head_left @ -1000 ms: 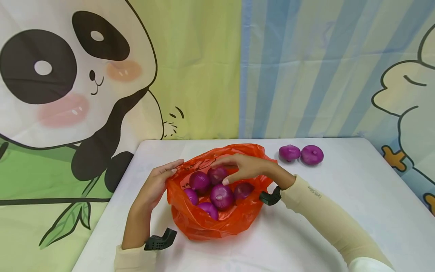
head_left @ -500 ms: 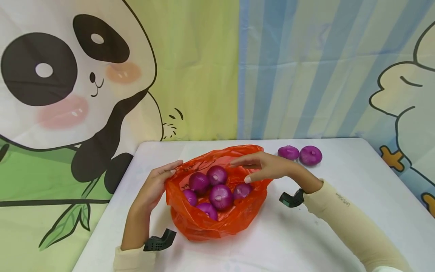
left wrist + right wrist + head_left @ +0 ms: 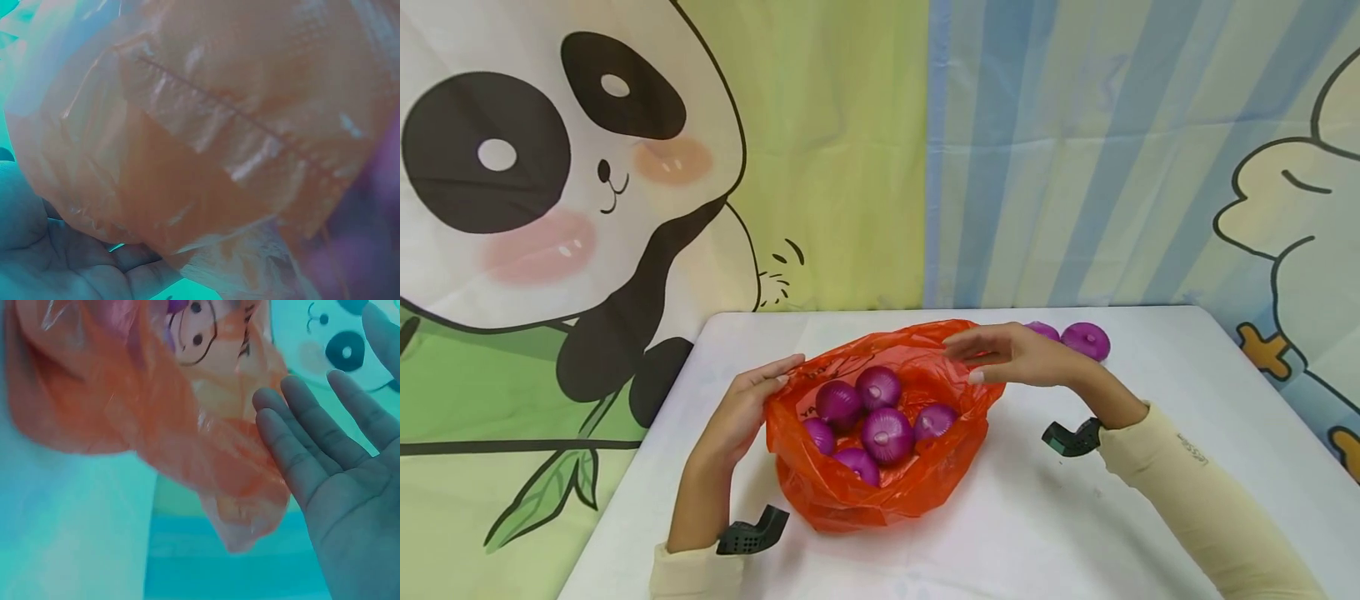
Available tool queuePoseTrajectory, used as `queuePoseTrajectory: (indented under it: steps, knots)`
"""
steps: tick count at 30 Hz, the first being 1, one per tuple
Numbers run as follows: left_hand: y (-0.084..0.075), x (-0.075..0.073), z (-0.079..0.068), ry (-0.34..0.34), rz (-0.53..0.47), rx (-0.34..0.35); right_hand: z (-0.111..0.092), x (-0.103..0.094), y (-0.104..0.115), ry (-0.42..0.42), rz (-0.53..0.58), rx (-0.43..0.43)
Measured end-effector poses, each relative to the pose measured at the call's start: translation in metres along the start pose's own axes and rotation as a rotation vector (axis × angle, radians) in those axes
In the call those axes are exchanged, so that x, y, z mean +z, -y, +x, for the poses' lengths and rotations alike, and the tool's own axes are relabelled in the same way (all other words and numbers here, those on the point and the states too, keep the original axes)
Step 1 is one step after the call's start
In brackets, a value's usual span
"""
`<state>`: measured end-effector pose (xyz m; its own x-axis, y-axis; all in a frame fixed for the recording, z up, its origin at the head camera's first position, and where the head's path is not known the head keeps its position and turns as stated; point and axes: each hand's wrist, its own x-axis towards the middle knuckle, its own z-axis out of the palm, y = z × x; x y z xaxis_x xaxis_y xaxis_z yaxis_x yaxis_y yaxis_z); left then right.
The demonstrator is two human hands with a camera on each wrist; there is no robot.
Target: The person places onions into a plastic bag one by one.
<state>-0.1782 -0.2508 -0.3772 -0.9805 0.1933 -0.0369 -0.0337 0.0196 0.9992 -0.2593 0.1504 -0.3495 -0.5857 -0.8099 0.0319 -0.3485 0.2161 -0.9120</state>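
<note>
A red plastic bag [image 3: 880, 504] stands with its mouth spread on the white table, several purple onions [image 3: 887, 435] inside it. My left hand [image 3: 733, 417] holds the bag's left rim between thumb and fingers; in the left wrist view the bag film [image 3: 187, 175] hides most of its fingertips. Over the bag's right rim hovers my right hand [image 3: 1026, 354], its fingers extended and nothing in them. The right wrist view has that palm [image 3: 356, 506] with spread fingers beside the bag's edge [image 3: 244, 481].
Two more purple onions lie at the table's back right. One onion [image 3: 1086, 341] shows fully; the other onion [image 3: 1043, 330] is partly covered by my right hand. A curtain [image 3: 835, 167] with a panda print hangs behind the table [image 3: 1150, 400].
My right hand has come up from over the onions in the bag and moved right to its right rim. The left hand keeps its place on the bag.
</note>
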Motion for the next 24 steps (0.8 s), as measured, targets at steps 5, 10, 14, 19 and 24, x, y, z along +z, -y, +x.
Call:
queuePoseTrajectory:
  steps: [5,10,14,19,24]
  knots:
    - [0.0,0.001,0.0,0.003,0.0,-0.004,-0.004,-0.008,-0.012,-0.102,-0.002,0.031]
    - [-0.001,0.002,0.001,0.001,0.0,-0.007,-0.011,-0.017,-0.022,-0.19,-0.001,0.034]
    - [-0.001,0.002,0.001,0.0,0.002,-0.007,-0.017,-0.024,-0.03,-0.252,-0.043,0.06]
    - [-0.001,0.002,0.002,0.005,0.004,-0.011,-0.024,-0.034,-0.04,-0.329,-0.113,0.125]
    - [0.0,0.002,0.002,0.002,0.005,-0.017,-0.03,-0.042,-0.05,-0.389,-0.142,0.177]
